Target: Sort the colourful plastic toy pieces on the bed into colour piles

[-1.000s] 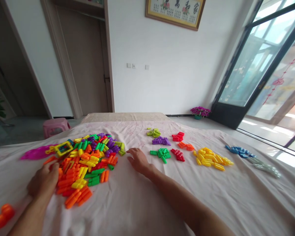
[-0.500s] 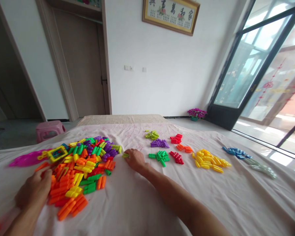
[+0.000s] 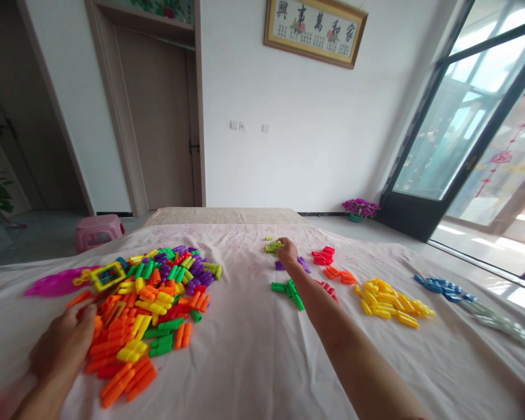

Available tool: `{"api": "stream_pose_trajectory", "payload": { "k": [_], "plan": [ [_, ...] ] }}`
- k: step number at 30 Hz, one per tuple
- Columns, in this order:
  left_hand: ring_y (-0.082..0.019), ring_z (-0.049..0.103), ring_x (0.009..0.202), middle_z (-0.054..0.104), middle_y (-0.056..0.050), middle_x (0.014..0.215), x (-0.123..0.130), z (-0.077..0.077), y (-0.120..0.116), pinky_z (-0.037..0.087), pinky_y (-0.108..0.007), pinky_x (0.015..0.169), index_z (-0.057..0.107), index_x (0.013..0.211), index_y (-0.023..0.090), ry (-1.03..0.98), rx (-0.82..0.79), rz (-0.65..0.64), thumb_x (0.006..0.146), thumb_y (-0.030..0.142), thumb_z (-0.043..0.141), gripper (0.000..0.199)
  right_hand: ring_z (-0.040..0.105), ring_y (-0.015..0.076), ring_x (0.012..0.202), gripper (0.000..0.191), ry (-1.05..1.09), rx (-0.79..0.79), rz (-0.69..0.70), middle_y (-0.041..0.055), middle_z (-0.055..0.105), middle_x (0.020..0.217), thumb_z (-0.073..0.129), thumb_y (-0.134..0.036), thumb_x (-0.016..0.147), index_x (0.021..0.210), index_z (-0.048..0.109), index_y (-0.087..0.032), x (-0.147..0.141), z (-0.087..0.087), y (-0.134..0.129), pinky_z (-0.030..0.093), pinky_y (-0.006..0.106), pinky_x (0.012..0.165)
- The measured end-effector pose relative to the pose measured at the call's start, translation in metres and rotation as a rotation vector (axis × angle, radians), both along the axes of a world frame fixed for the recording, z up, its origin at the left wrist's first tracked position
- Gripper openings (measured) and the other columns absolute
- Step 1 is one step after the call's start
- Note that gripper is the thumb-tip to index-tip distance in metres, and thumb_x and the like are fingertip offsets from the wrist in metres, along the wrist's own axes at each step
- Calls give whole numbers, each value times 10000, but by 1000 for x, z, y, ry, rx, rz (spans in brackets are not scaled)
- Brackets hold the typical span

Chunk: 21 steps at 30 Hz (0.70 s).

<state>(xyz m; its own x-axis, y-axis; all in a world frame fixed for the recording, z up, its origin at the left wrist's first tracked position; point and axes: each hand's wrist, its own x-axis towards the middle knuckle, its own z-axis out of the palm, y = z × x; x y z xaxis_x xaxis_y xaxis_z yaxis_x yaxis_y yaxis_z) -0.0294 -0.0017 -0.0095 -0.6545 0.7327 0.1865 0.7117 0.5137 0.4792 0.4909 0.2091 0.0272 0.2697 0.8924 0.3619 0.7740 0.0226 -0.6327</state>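
Observation:
A mixed heap of bullet-shaped plastic building blocks (image 3: 153,309), mostly orange, yellow, green and purple, lies on the cloth at left. Against its left edge rests my left hand (image 3: 63,341), thumb and fingers loosely apart and nothing visibly held; some fingertips are hidden by the heap. My right hand (image 3: 288,252) reaches far forward to the small lime-green pile (image 3: 272,247). Its fingers are closed around a lime-green block, mostly hidden behind the hand. Purple blocks (image 3: 304,265) lie under and beside the right wrist, and green blocks (image 3: 289,290) lie nearer.
Red blocks (image 3: 323,255), orange blocks (image 3: 339,275), yellow blocks (image 3: 389,300), blue blocks (image 3: 441,287) and pale clear blocks (image 3: 503,324) form separate groups at right. A yellow toy frame (image 3: 107,276) and a magenta plastic piece (image 3: 50,283) lie at left. Behind stands a pink stool (image 3: 100,230).
My right hand has moved forward and right, from beside the mixed heap to the lime-green pile, carrying a lime-green block. My left hand stays at the heap. The view has shifted slightly.

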Motion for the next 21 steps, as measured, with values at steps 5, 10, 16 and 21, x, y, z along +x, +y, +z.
{"api": "stream_pose_trajectory", "payload": {
  "k": [5, 10, 16, 21],
  "plan": [
    [-392, 655, 978, 666, -206, 1211, 5, 6, -2, 500, -484, 795, 576, 1353, 183, -81, -37, 29, 896, 604, 237, 708, 637, 240, 1119, 432, -5, 30, 58, 99, 703, 1185, 485, -90, 794, 1157, 700, -184, -20, -6, -5, 478, 389, 1006],
    [-390, 651, 973, 673, -216, 1197, 9, 10, -3, 501, -491, 797, 604, 1323, 169, -92, 7, 32, 898, 570, 272, 671, 665, 193, 1020, 418, -39, 23, 398, 55, 711, 1171, 542, -119, 799, 1178, 692, -212, -79, -22, -28, 504, 312, 940],
    [-366, 626, 1079, 646, -183, 1264, 12, 9, -5, 497, -480, 891, 598, 1323, 197, -120, 174, 33, 911, 589, 294, 644, 559, 249, 1245, 631, -213, 4, 774, 93, 625, 1348, 695, -219, 762, 1379, 563, -207, -150, -29, -51, 415, 356, 1062],
    [-271, 500, 1307, 568, -150, 1387, 24, 10, -3, 356, -404, 1160, 564, 1340, 125, -118, 577, -251, 944, 493, 361, 577, 603, 248, 1136, 506, -339, -45, 715, 91, 686, 1200, 642, -257, 815, 1319, 618, -218, -174, -28, -62, 438, 322, 971]
  ]
}}
